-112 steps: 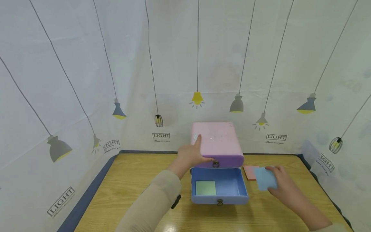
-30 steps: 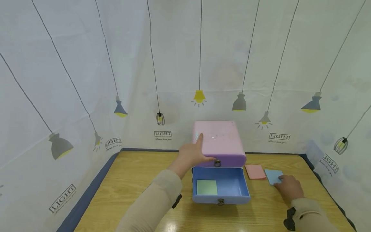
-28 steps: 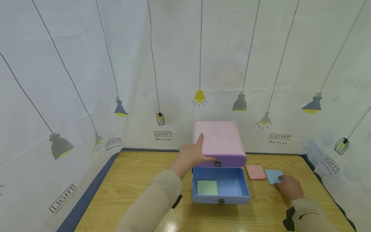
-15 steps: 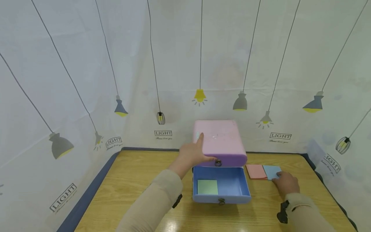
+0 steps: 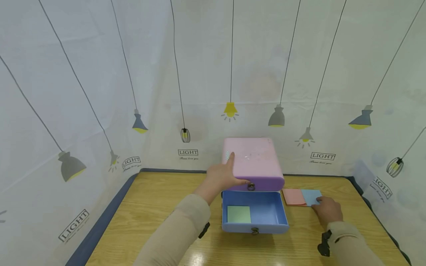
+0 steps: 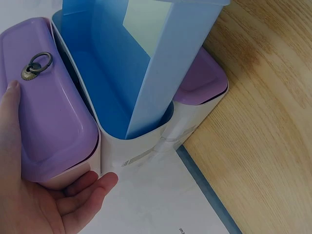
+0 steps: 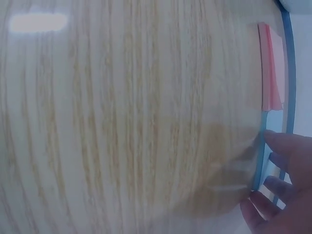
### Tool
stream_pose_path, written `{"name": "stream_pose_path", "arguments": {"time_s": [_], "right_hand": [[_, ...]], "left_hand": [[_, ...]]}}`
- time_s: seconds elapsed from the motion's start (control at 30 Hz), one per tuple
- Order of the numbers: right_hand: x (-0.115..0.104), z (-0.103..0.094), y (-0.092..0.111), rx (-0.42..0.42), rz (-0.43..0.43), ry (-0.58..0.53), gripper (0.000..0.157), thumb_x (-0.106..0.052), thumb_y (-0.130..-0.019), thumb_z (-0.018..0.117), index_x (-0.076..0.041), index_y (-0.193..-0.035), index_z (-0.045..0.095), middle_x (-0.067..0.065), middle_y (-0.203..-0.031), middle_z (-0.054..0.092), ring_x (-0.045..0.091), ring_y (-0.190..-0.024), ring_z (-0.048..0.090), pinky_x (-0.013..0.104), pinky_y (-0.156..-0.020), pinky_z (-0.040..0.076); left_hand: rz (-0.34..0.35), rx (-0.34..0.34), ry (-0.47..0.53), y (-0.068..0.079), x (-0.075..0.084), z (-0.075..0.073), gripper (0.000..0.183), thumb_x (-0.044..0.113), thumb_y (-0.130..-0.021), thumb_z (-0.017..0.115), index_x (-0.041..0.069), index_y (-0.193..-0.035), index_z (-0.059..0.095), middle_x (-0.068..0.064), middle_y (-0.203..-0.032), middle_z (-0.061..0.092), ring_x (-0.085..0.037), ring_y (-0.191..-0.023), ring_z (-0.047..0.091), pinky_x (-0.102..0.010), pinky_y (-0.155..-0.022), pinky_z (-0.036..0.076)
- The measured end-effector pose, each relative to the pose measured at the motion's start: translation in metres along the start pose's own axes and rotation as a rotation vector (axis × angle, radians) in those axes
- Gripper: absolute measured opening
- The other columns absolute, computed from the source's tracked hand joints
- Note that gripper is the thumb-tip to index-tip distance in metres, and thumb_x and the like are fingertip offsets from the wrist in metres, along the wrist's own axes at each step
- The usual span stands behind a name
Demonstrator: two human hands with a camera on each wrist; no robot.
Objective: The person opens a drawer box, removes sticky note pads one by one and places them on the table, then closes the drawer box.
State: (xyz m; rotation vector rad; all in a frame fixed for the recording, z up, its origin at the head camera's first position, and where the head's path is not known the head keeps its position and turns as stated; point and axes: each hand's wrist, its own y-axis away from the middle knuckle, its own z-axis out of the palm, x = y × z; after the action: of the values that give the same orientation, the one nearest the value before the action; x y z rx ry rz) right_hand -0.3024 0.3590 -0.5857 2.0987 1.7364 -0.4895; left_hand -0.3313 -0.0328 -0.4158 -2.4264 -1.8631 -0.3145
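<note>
Head view: the right hand (image 5: 328, 211) is partly curled, its thumb and fingertips pinching the right side of a square light-blue paper note pad (image 5: 311, 195); the right wrist view shows the fingers bent about that pad's edge. The pad lies flat on the pale wood-grain table (image 5: 159, 195), right of the storage box, with its sides running roughly left-right and near-far. It looks about square, so no long axis stands out, and the hand covers its near right corner. Its left edge meets a square pink paper note pad (image 5: 293, 197), also flat, whose near right corner lifts slightly.

The left hand (image 5: 221, 177) is spread wide on the pink plastic storage box (image 5: 253, 155): the index finger lies straight along the top, pointing away from the person, while the thumb reaches rightward across the purple plastic top drawer (image 5: 266, 184), beside its brass-coloured ring pull (image 5: 251, 186). In the left wrist view the other fingers bend loosely by the box's side.

The drawer fronts face the person, their long axis left to right. Below the closed top drawer, a blue plastic drawer (image 5: 239, 228) is pulled out toward the person, with a square pale-green paper note pad (image 5: 239, 214) flat in its left part. Beneath that sits a closed purple plastic bottom drawer (image 6: 207, 78). Behind stands a white wall covering printed with hanging lamps (image 5: 199, 74).
</note>
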Motion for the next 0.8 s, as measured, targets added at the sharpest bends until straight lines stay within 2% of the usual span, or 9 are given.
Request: {"name": "stream_pose_path", "arguments": {"time_s": [0.3, 0.5, 0.67, 0.8], "right_hand": [[0.001, -0.01, 0.004, -0.082, -0.008, -0.022, 0.052, -0.026, -0.095, 0.057, 0.016, -0.125, 0.054, 0.037, -0.126, 0.052, 0.055, -0.108, 0.051, 0.062, -0.082, 0.044], [-0.024, -0.029, 0.018, -0.162, -0.022, 0.001, 0.047, -0.026, -0.096, 0.055, 0.017, -0.112, 0.059, 0.034, -0.111, 0.06, 0.048, -0.096, 0.059, 0.055, -0.077, 0.047], [-0.044, -0.034, 0.031, -0.205, -0.017, -0.014, 0.047, -0.026, -0.099, 0.051, 0.018, -0.115, 0.058, 0.035, -0.113, 0.058, 0.049, -0.101, 0.057, 0.055, -0.079, 0.047], [-0.053, -0.036, 0.035, -0.22, -0.051, -0.016, 0.052, -0.031, -0.1, 0.05, 0.017, -0.118, 0.057, 0.035, -0.115, 0.057, 0.05, -0.103, 0.055, 0.055, -0.08, 0.047]], "left_hand": [[0.0, -0.019, 0.011, 0.001, 0.0, -0.001, 0.126, 0.088, -0.067, 0.054, 0.023, -0.158, -0.002, -0.003, -0.067, 0.055, -0.015, -0.048, 0.044, -0.029, -0.044, 0.031], [-0.002, -0.012, 0.01, 0.001, -0.001, -0.001, 0.126, 0.088, -0.067, 0.055, 0.023, -0.158, -0.002, -0.003, -0.068, 0.056, -0.016, -0.05, 0.046, -0.029, -0.046, 0.032], [-0.005, -0.007, -0.015, 0.0, 0.0, -0.001, 0.126, 0.089, -0.066, 0.054, 0.023, -0.158, -0.002, -0.002, -0.068, 0.056, -0.016, -0.052, 0.047, -0.029, -0.046, 0.032], [-0.015, -0.004, -0.03, 0.0, 0.0, 0.0, 0.126, 0.09, -0.065, 0.053, 0.025, -0.158, -0.002, -0.001, -0.067, 0.055, -0.015, -0.05, 0.044, -0.029, -0.046, 0.03]]}}
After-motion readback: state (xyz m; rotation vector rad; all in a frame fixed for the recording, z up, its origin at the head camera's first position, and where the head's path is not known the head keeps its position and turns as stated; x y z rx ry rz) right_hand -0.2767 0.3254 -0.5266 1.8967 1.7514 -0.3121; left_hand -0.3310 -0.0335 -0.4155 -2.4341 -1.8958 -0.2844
